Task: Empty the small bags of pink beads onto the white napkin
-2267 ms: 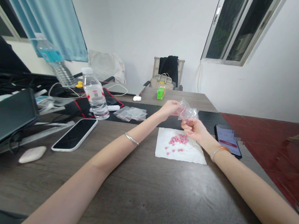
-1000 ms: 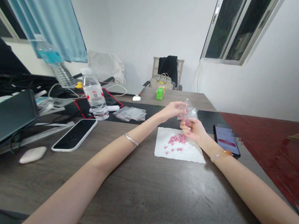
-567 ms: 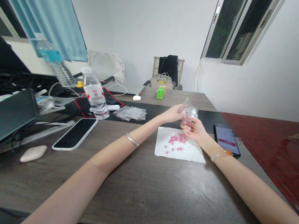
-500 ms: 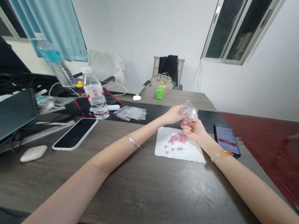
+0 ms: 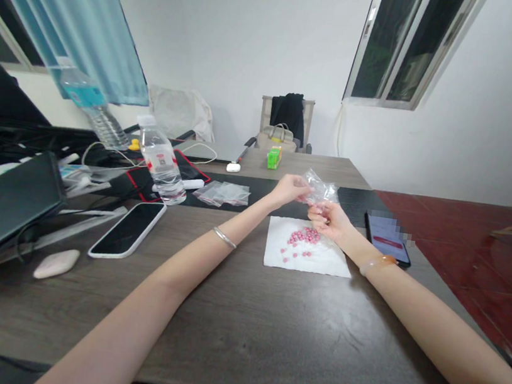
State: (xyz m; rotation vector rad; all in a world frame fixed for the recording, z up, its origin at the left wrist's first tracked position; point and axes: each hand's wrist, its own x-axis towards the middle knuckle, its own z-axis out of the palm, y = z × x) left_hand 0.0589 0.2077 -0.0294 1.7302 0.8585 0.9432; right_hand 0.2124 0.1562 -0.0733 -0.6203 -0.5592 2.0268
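Note:
A clear plastic bag (image 5: 321,187) is held up between my two hands. My left hand (image 5: 288,190) pinches its left edge. From below and to the right, my right hand (image 5: 332,220) has its fingers closed on the bag's lower part; whether anything lies inside is hard to make out. Just beneath the hands, a white paper sheet (image 5: 282,246) lies flat on the table, and a cluster of small pink pellets (image 5: 304,236) rests on it. A few of them are scattered apart toward the front.
A dark phone (image 5: 387,239) lies right of the paper. Small clear bags (image 5: 223,194) are stacked to the left, near a water bottle (image 5: 161,163), a white-edged phone (image 5: 127,230), a white mouse (image 5: 56,264) and a laptop (image 5: 0,216). A green box (image 5: 273,157) stands farther back.
My left hand has shifted slightly left and drawn the bag's upper part with it, so the bag is spread wider. My right hand has hardly moved.

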